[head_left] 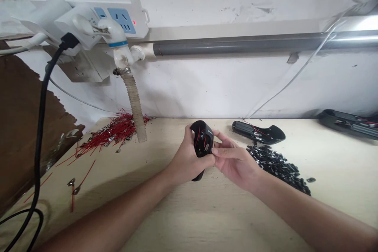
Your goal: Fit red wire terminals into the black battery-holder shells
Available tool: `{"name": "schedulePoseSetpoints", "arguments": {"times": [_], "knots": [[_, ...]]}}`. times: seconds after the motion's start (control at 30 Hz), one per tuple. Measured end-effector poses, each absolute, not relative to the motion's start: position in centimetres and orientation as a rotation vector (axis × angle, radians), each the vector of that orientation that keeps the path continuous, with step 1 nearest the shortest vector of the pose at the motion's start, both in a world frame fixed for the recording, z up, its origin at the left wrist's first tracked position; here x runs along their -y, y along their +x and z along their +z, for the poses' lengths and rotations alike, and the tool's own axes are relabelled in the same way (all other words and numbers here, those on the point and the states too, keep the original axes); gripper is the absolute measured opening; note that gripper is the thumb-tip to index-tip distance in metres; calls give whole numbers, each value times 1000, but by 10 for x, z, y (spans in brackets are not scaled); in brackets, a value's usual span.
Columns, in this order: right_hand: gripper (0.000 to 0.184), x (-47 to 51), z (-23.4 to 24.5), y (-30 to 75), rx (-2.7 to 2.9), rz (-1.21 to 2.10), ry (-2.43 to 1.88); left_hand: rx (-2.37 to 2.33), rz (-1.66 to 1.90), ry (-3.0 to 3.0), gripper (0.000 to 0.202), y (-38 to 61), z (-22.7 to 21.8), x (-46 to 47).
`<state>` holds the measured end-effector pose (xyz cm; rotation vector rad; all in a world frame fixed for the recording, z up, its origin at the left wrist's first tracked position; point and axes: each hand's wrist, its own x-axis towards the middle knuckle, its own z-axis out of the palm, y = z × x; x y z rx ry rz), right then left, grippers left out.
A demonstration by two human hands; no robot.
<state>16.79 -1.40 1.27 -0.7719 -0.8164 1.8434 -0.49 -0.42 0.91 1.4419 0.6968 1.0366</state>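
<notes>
In the middle of the view my left hand (pixel 190 161) is wrapped round a black curved plastic housing (pixel 203 139), held upright above the table. Red wires and small parts show inside its hollow. From the right, my right hand (pixel 234 161) closes thumb and fingers on the housing's side edge. Whether a small part sits between those fingertips is hidden. A similar black housing (pixel 256 132) with red wire inside lies beyond my right hand. Close to my right wrist is a pile of small black plastic pieces (pixel 279 169).
Red wires with small metal parts (pixel 110 134) are heaped at the back left, a few loose ones nearer. A ribbed hose (pixel 135 102) hangs down to the table. A black power cable (pixel 41 126) runs along the left. More black housings (pixel 351 124) lie at the far right.
</notes>
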Motion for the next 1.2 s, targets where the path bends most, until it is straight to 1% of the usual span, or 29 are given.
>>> {"name": "schedulePoseSetpoints", "arguments": {"times": [0.27, 0.47, 0.67, 0.8, 0.9, 1.07, 1.2], "knots": [[67, 13, 11, 169, 845, 1833, -735, -691, 1031, 1351, 53, -5, 12, 5], [57, 16, 12, 168, 884, 1794, -714, -653, 1017, 1281, 53, -4, 11, 4], [53, 17, 8, 166, 938, 1694, -761, -715, 1061, 1376, 51, -5, 15, 5], [59, 18, 7, 166, 1028, 1594, -778, -703, 1044, 1421, 50, -6, 13, 4], [60, 20, 7, 165, 1109, 1544, -764, -739, 1026, 1441, 51, -7, 11, 4], [67, 21, 9, 165, 1169, 1591, -683, -806, 981, 1436, 53, -9, 12, 6], [62, 21, 9, 165, 1212, 1609, -682, -767, 1010, 1478, 53, -8, 12, 6]]}}
